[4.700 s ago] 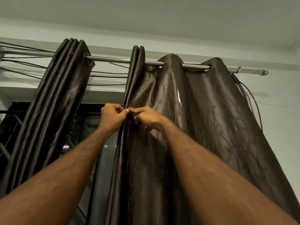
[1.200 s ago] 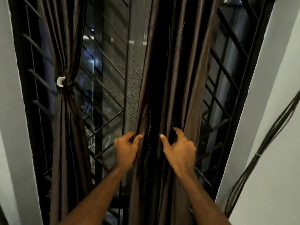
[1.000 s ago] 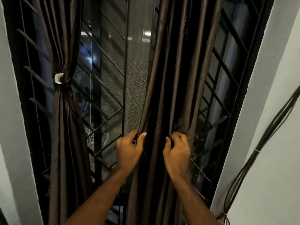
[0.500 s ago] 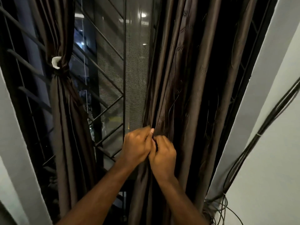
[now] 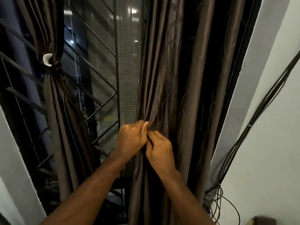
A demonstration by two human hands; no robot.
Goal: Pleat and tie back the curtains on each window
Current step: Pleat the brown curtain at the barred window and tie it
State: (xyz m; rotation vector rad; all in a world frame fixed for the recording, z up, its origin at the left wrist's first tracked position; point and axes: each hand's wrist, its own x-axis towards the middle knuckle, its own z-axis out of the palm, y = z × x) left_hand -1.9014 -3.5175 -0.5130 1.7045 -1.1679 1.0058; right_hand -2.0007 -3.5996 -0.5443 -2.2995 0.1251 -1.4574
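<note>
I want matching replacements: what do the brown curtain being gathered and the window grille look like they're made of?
Right curtain: woven fabric with a satin sheen, probably polyester or faux silk; it folds softly and shows stitched vine-like embroidery. Window grille: thin dark bars, likely painted metal; straight, rigid and matte.

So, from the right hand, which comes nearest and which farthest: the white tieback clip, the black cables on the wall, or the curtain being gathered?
1. The curtain being gathered: the right hand pinches its folds, touching.
2. The black cables: off to the right, along the white wall.
3. The white tieback clip: far upper left, on the tied curtain.
</note>
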